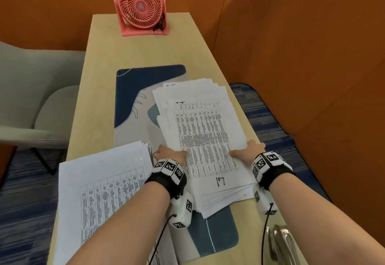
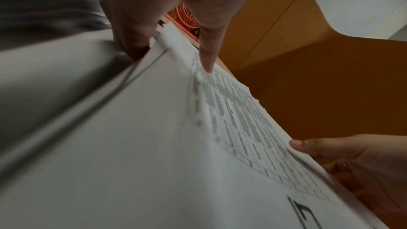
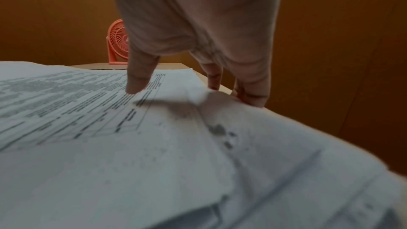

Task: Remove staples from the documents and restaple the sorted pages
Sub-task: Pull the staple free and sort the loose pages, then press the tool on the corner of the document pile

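Note:
A loose, fanned pile of printed pages [image 1: 204, 131] lies on the desk mat [image 1: 145, 81], its top sheet marked "17". My left hand [image 1: 169, 153] grips the pile's left edge, thumb [image 2: 207, 62] on the top sheet and fingers [image 2: 132, 48] down at the side. On the opposite edge, my right hand [image 1: 248, 149] holds the pile the same way, thumb [image 3: 136, 84] on top and fingers [image 3: 249, 97] curled over the edge. The pile [image 2: 154, 145] fills both wrist views [image 3: 110, 163]. A second stack of pages [image 1: 100, 181] with a staple [image 1: 141, 158] lies at the near left.
A shiny metal tool [image 1: 281, 241] lies at the table's near right corner by my right forearm. At the far end of the wooden table [image 1: 104, 56] stands a pink fan [image 1: 140, 6]. A grey chair [image 1: 27, 98] is to the left; orange partitions close the back and right.

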